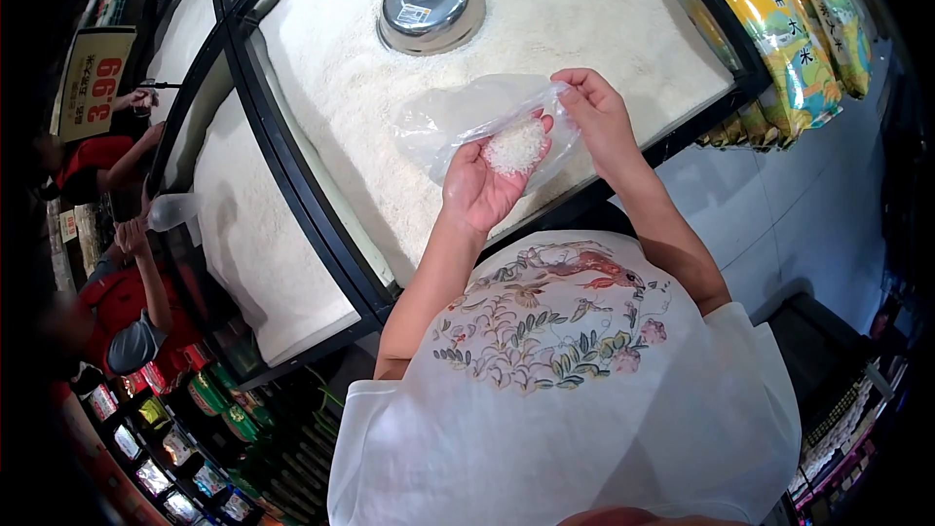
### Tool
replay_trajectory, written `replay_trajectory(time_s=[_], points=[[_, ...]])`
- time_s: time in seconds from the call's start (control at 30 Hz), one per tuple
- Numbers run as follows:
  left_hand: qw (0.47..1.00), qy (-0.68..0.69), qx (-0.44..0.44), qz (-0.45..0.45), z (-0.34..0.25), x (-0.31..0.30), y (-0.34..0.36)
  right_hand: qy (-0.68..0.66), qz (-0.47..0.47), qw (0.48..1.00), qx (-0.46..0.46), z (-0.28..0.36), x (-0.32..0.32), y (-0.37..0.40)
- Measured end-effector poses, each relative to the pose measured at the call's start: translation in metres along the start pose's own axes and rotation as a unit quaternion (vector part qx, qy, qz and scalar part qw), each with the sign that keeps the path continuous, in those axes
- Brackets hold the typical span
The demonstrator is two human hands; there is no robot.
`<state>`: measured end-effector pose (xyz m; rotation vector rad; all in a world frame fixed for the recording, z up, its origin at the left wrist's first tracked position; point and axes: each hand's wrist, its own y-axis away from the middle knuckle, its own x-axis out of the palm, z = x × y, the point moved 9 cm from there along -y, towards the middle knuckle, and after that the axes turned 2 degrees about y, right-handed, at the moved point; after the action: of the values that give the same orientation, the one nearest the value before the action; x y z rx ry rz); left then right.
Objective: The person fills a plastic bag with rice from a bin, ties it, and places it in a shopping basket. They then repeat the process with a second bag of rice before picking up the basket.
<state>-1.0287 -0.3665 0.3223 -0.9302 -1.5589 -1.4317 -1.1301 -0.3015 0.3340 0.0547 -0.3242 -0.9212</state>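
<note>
One bag (450, 122) crosswise (rice (516, 147) rightward)

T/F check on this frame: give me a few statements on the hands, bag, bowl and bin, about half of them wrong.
1. The right hand pinches the edge of the clear plastic bag. True.
2. The left hand grips the metal bowl. False: it cups a small heap of rice; the bowl is apart from both hands.
3. The metal bowl rests on the rice in the bin. True.
4. The packs beside the bin are red. False: they are yellow.
</note>
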Motion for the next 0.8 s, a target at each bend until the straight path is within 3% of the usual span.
replay_trajectory(time_s=[0.5, 0.6, 0.67, 0.8], points=[[1.000, 0.010, -0.001, -0.009, 0.000, -0.003, 0.000, -0.009, 0.010, 1.000, 0.009, -0.002, 0.001, 0.003], [0.996, -0.084, 0.024, -0.013, -0.004, -0.013, -0.002, -0.009, 0.007, 1.000, 0.009, -0.003, 0.000, 0.003], [0.916, -0.344, 0.093, -0.182, -0.024, -0.032, 0.004, -0.001, -0.004, 1.000, 0.017, -0.004, -0.002, 0.002], [0.870, -0.435, 0.117, -0.199, -0.038, -0.032, 0.026, 0.007, -0.015, 1.000, 0.025, -0.008, -0.010, 0.004]])
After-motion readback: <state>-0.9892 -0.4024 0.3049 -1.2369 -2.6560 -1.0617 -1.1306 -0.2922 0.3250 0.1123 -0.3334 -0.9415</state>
